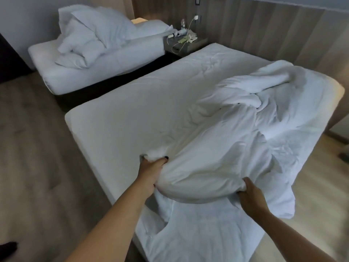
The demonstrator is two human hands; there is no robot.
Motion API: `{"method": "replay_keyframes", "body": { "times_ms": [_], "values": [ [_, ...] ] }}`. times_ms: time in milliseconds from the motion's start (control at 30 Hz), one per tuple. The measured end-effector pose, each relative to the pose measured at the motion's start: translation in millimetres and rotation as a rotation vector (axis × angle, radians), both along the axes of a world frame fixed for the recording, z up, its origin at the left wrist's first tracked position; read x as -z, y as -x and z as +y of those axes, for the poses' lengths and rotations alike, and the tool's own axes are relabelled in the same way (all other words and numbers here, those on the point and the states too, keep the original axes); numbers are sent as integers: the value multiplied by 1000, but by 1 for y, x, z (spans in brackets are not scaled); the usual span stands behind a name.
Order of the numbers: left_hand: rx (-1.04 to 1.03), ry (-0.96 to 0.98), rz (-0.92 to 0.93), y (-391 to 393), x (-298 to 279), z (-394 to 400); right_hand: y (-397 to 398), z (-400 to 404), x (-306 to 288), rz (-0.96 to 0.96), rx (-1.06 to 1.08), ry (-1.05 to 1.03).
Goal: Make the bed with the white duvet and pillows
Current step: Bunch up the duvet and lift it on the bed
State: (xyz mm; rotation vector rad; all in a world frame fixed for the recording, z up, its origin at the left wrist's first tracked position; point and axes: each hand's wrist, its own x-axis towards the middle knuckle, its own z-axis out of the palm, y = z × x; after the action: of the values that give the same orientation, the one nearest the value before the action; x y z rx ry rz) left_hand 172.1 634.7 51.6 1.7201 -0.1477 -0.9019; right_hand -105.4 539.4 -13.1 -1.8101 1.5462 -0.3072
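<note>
**Both hands on the duvet at the bed's foot**

The left hand and right hand each clench a fistful of the rumpled white fabric duvet, heaped from six o'clock toward two o'clock on the wide white-sheeted bed. Plump white pillows lie piled on the narrower white bed at eleven o'clock.

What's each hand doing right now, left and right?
Left hand: closed, gripping a bunched edge of the white duvet.
Right hand: closed, gripping the duvet's near fold.

Both hands outstretched, fingers curled
</note>
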Motion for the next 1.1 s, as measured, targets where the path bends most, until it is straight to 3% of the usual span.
{"method": "replay_keyframes", "body": {
  "times_ms": [267, 533, 867, 1100],
  "values": [
    [244, 86, -61, -115, -11, 73, -110, 107, -54, -137, 239, 73],
    [359, -2, -217, -269, -35, 168, -252, 215, -56, -112, 126, -4],
    [532, 27, -302, -358, -36, 112, -335, 190, -48, -39, 195, 5],
    [619, -9, -477, -473, -56, 11, -456, 102, -39, -69, 256, -38]
  ]
}}
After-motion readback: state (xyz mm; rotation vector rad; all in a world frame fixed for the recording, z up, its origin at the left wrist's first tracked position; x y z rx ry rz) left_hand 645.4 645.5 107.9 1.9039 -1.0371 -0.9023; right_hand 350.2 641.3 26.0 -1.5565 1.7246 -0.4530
